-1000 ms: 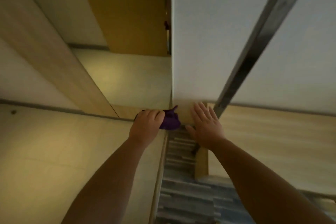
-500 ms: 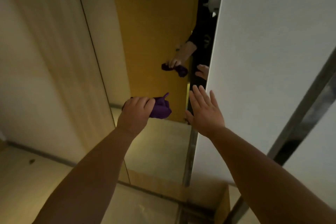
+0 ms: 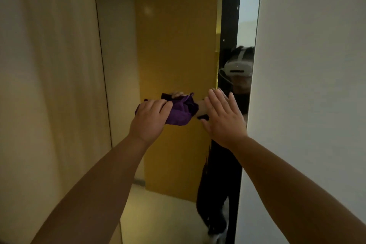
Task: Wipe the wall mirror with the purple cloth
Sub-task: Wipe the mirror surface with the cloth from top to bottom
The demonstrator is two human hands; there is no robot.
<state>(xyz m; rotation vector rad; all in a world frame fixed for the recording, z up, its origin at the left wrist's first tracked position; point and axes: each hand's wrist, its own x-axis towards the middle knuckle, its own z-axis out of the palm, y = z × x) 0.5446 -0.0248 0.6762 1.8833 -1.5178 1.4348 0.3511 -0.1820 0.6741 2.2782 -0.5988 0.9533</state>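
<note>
The tall wall mirror (image 3: 174, 41) fills the middle of the head view and reflects a yellow panel and a person wearing a white headset. My left hand (image 3: 150, 119) grips the crumpled purple cloth (image 3: 181, 113) and holds it against the glass at mid height. The cloth's reflection and the reflected hand touch it from behind. My right hand (image 3: 223, 117) is flat with its fingers straight and spread, at the mirror's right edge beside the cloth.
A pale wood-grain panel (image 3: 49, 95) flanks the mirror on the left. A white wall (image 3: 309, 85) juts out on the right and hides the mirror's right side. The pale floor reflection (image 3: 158, 218) shows below.
My view has swung up from the floor to the mirror at chest height. Both hands rose along it, and the cloth now meets its own reflection on the glass.
</note>
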